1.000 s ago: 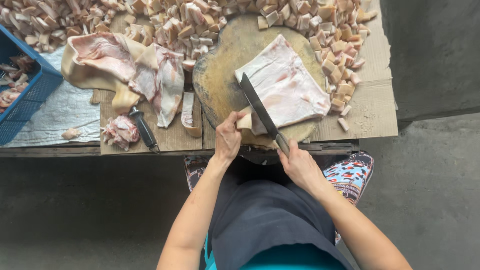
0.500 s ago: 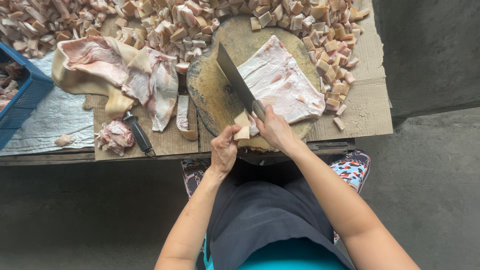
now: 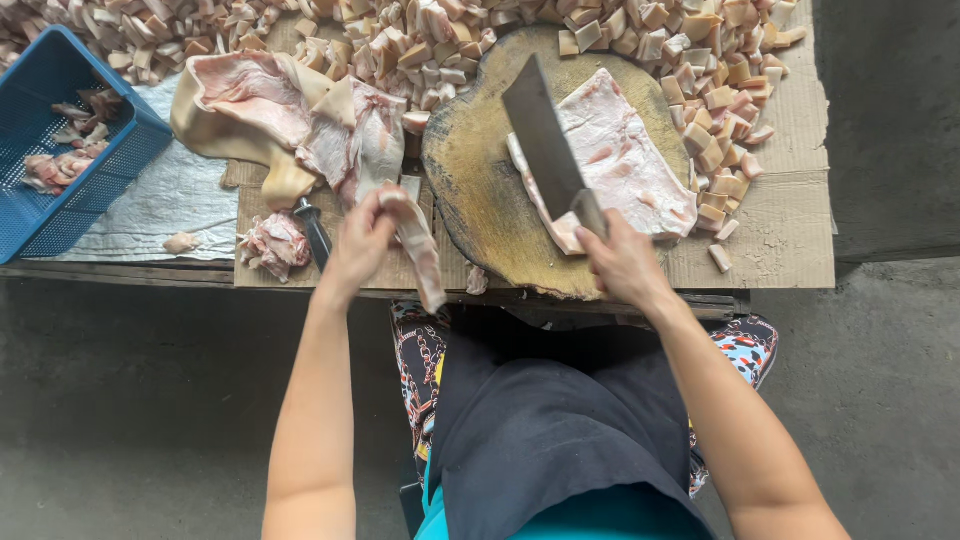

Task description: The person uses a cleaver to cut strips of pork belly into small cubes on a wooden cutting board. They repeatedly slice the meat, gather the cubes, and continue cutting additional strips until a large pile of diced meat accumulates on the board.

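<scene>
Cleaver (image 3: 545, 140) is resting flat over the round wooden chopping block (image 3: 480, 200) at upper centre of the frame, its broad blade lying across the left edge of a pale slab of pork skin and fat (image 3: 625, 165). Right hand (image 3: 625, 262) is gripping the cleaver handle with fingers closed around it, just below the block's lower right edge. Left hand (image 3: 362, 240) is pinching a long cut strip of skin (image 3: 420, 245), which is hanging down past the table edge at centre left. Immediately above that hand, a large folded sheet of raw pork (image 3: 290, 115) is lying on the cardboard sheet (image 3: 790, 230) covering the table. A dark-handled knife (image 3: 314, 228) is lying just left of the left hand, beside a small meat scrap (image 3: 272, 242). Diced cubes of fat (image 3: 720, 100) are piling along the upper edge of the frame and to the right of the block. A blue plastic basket (image 3: 40, 215) holding scraps is sitting at the upper left, on a grey woven sheet (image 3: 170, 200). A dark apron (image 3: 560, 440) is covering the person's lap at lower centre.
</scene>
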